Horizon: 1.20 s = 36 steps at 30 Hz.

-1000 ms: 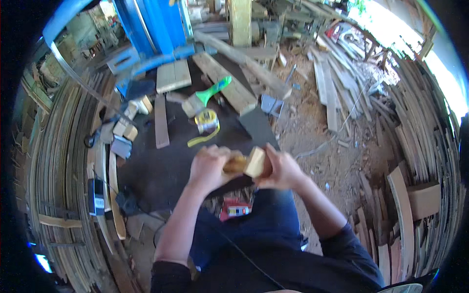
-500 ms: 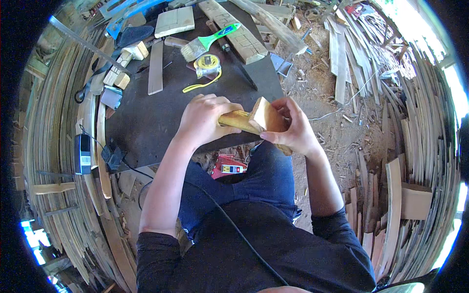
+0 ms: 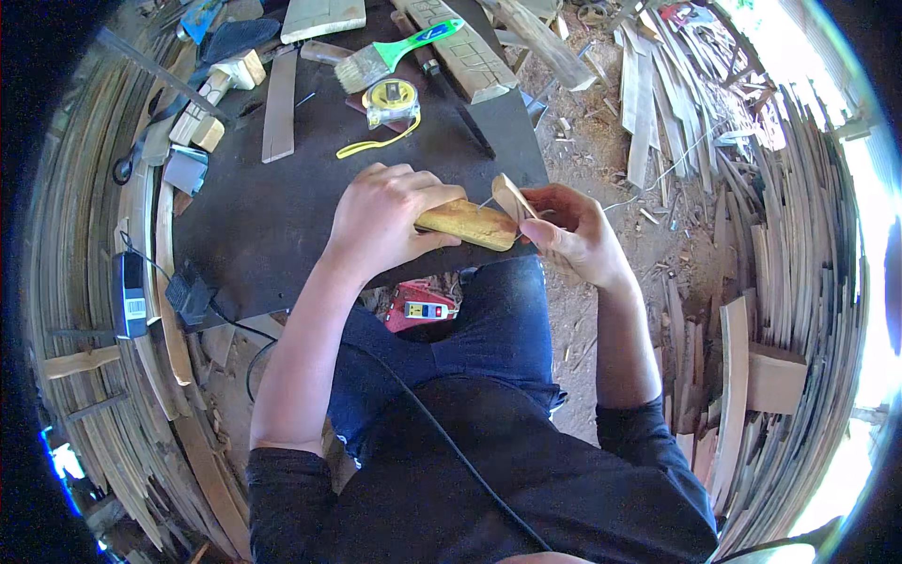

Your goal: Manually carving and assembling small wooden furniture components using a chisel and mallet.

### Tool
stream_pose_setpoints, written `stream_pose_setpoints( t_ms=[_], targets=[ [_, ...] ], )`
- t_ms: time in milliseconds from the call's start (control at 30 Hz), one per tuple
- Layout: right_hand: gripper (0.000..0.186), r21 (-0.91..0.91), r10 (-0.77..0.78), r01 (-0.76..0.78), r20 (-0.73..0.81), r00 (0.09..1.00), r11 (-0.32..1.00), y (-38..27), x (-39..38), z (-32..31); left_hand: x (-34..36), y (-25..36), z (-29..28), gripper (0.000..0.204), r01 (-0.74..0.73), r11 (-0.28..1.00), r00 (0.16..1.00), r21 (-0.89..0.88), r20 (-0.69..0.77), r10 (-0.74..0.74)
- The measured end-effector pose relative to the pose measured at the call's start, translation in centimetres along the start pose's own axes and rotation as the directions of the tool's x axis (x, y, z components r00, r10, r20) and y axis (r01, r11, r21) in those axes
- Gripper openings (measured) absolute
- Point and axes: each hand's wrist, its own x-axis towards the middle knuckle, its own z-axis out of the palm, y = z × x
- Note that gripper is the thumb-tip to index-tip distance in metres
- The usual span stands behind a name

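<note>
My left hand (image 3: 381, 211) is closed round one end of a yellowish, rounded wooden piece (image 3: 470, 225), held over the near edge of the dark table. Between the thumb and fingers of my right hand (image 3: 583, 242) is a thin, pale wood block (image 3: 510, 198), tilted on edge. It stands at the free end of the yellowish piece. A thin grey line shows between the two, too small to name. Beyond my hands lie a yellow tape measure (image 3: 390, 103) with its strap, and a paintbrush (image 3: 362, 70) with a green handle.
The dark tabletop (image 3: 282, 226) also bears a flat wood strip (image 3: 279, 108), a marked board (image 3: 465, 56) and a dark, long-bladed tool (image 3: 460, 108). At left, a black cable (image 3: 413, 395) runs across my body. Timber stacks (image 3: 799, 244) line both sides; a red power strip (image 3: 425, 308) sits below the table.
The pale block has turned from showing its broad face to nearly edge-on, and more of the yellowish piece is uncovered. The table and its contents have shifted left and up in view.
</note>
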Motion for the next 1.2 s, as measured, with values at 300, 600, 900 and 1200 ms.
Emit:
stream_pose_setpoints(
  t_ms=[300,600,900,1200],
  targets=[
    [0.057,0.093,0.111,-0.115,0.043,0.993,0.989,0.4,-0.4,0.8,-1.0,-0.5,1.0,0.046,0.000,1.000,1.000,-0.012,-0.021,0.000],
    [0.051,0.141,0.112,-0.132,0.141,0.984,0.981,0.5,0.2,-0.1,-0.3,-0.2,0.1,0.046,-0.007,0.998,1.000,0.066,-0.008,0.008],
    [0.054,0.166,0.179,-0.152,-0.159,0.971,0.974,0.8,-3.4,3.1,0.3,0.7,0.6,0.044,0.071,0.993,0.997,0.090,-0.004,-0.071],
    [0.041,0.245,0.111,-0.050,-0.243,0.964,0.968,2.2,-2.4,5.3,0.9,0.9,0.2,0.043,0.081,0.978,0.996,0.191,-0.040,-0.075]
  ],
)
